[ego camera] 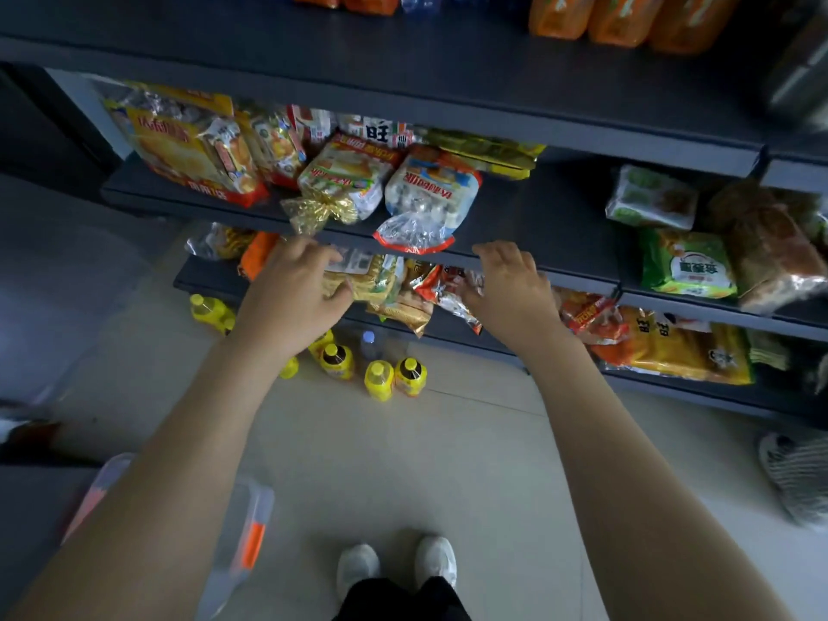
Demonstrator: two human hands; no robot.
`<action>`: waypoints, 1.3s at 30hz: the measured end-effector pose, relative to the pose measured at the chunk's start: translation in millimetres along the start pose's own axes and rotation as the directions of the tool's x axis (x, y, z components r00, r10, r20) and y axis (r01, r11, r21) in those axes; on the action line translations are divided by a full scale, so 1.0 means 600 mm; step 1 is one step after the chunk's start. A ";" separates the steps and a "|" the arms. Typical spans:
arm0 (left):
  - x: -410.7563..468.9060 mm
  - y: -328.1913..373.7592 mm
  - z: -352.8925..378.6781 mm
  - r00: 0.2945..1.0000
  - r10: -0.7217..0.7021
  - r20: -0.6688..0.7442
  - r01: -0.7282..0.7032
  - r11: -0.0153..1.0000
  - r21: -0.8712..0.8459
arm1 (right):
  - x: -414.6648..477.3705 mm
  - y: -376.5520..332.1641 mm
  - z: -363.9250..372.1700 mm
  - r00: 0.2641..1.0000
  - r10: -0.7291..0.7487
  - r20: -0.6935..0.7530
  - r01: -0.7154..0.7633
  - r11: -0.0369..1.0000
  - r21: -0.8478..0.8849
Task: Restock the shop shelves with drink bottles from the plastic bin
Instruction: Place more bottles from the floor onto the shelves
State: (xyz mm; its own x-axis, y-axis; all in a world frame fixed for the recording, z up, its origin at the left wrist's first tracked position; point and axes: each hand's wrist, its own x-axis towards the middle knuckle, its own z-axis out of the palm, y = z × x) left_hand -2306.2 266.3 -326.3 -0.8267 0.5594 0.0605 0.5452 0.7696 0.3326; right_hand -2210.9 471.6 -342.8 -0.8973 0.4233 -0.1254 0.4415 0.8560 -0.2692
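Hovering near a 旺-marked packet [374,132], left hand [291,302] and right hand [511,293] hold nothing, fingers [309,251] relaxed.

Yellow-capped drink bottles [379,380] stand upright on the floor [403,463] in a loose cluster at the foot of the dark grey shelves [537,203] (two hold dark liquid) – among them a clear bottle [368,345] with a pale blue cap. The translucent plastic bin [257,499] – orange latch – sits lower left.
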 end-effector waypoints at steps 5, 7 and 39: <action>0.000 -0.053 0.104 0.999 0.020 0.042 -0.020 1.000 0.005 | 0.021 -0.001 0.120 0.999 0.009 0.035 -0.008 0.999 -0.043; -0.003 -0.082 0.151 0.999 0.022 0.047 -0.022 1.000 -0.004 | 0.030 -0.003 0.173 0.999 0.006 0.043 -0.004 0.999 -0.042; 0.019 -0.375 0.857 0.999 0.042 0.021 -0.041 0.999 -0.013 | 0.234 0.177 0.942 1.000 -0.003 0.007 0.003 0.997 0.073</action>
State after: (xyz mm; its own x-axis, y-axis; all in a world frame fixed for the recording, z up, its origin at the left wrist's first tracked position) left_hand -2366.5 258.1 -884.0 -0.8001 0.5974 0.0545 0.5770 0.7415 0.3423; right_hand -2294.0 454.1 -928.3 -0.8987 0.4184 -0.1317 0.4375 0.8330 -0.3386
